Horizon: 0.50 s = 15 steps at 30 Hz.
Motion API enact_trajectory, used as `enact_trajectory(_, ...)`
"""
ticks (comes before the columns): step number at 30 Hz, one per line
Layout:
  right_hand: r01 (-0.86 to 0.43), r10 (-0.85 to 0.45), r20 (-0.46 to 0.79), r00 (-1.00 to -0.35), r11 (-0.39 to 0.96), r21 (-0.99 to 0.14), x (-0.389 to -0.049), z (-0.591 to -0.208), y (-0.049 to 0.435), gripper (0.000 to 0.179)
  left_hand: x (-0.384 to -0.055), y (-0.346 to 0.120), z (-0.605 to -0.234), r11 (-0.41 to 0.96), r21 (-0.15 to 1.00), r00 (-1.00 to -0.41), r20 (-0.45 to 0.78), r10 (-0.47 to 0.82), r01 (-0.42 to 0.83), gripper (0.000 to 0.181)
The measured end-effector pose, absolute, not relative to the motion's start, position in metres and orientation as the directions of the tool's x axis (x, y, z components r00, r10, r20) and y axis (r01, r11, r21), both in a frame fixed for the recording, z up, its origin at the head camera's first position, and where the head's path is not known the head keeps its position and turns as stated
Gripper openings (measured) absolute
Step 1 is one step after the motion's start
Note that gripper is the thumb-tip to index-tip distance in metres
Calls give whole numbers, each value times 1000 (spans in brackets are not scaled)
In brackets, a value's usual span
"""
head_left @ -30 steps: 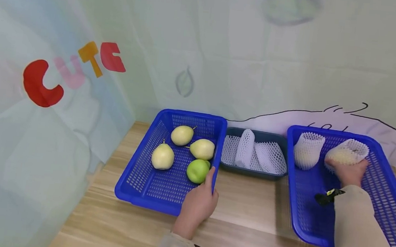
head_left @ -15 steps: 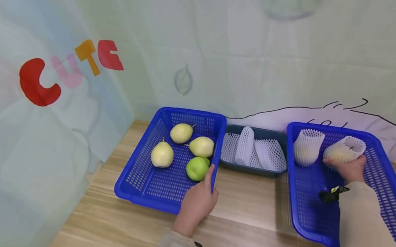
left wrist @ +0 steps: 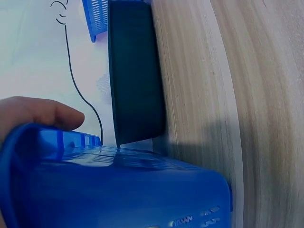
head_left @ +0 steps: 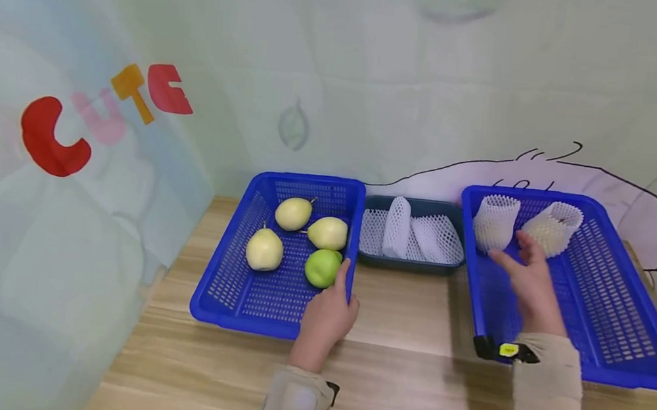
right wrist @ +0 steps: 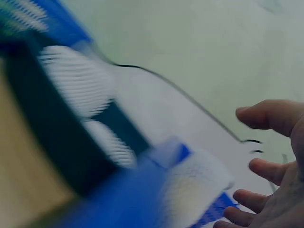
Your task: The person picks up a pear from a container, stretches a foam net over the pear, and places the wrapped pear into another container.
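My left hand (head_left: 326, 317) grips the right rim of the left blue basket (head_left: 269, 329), with one finger along the edge. In the left wrist view a digit (left wrist: 57, 114) hooks over that rim. Inside lie several pale yellow pears, such as one front pear (head_left: 265, 250), and a green apple (head_left: 322, 268) beside the hand. My right hand (head_left: 535, 284), fingers spread and holding nothing, hovers over the right blue basket (head_left: 632, 379). Behind it sit two fruits in white foam nets, a left netted fruit (head_left: 494, 224) and a right netted fruit (head_left: 548, 233).
Between the baskets stands a dark green tray (head_left: 412, 264) holding white foam nets (head_left: 397, 228). Everything rests on a wooden table (head_left: 396, 370). A printed curtain (head_left: 338, 100) hangs close behind and to the left.
My right hand has let go of the right netted fruit, which stays in the basket, and has drawn back left toward me. My left hand keeps its hold on the basket rim.
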State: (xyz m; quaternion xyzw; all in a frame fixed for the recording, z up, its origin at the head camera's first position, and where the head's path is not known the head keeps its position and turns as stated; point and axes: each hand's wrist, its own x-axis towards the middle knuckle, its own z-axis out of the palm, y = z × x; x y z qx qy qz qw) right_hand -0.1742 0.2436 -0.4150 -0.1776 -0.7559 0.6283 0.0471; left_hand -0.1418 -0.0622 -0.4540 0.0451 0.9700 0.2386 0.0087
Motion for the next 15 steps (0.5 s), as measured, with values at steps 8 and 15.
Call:
enact_trajectory(8,240,148,-194,-970,440,-865,-161,-442,209,65,-145,-64,-454,865,500,-998,-17,63,46,64)
enact_trajectory(15,266,149,-221,-964,495,-827,-159,-448,209,65,-147,-64,-437,861,504,-997,-1,83,71,67)
